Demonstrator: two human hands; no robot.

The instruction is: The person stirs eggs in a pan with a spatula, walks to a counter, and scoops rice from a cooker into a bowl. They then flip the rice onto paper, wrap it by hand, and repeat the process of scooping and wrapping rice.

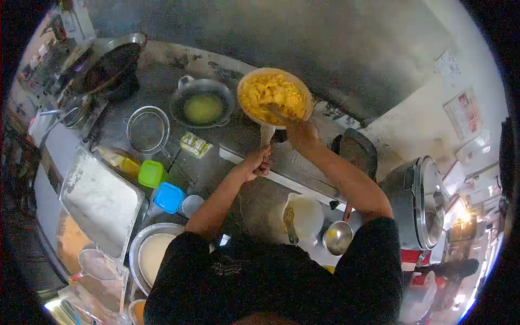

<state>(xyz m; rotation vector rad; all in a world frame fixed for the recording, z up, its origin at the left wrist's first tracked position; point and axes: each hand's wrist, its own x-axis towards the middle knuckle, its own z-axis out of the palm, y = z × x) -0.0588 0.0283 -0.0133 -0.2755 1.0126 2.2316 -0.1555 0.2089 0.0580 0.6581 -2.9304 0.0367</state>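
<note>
A light-coloured frying pan (311,100) full of chunky yellow food (271,92), which looks like scrambled egg, stands at the back of the counter. My left hand (257,163) is closed round the pan's handle (266,135). Over the pan's near right rim, my right hand (302,134) is closed on a spatula (277,112), whose blade is in the food. Its exact shape is partly hidden by the food and my hand. Left of the pan sits a dark wok (176,103) with yellowish-green liquid (203,109) in it.
A round strainer (148,130), a green-lidded box (152,173) and a blue-lidded box (169,197) stand on the left. Nearby are a tray of white powder (100,197) and a bowl of pale batter (154,257). Close to my body are a white container (306,216) and a ladle (338,238). A large pot (414,200) stands right.
</note>
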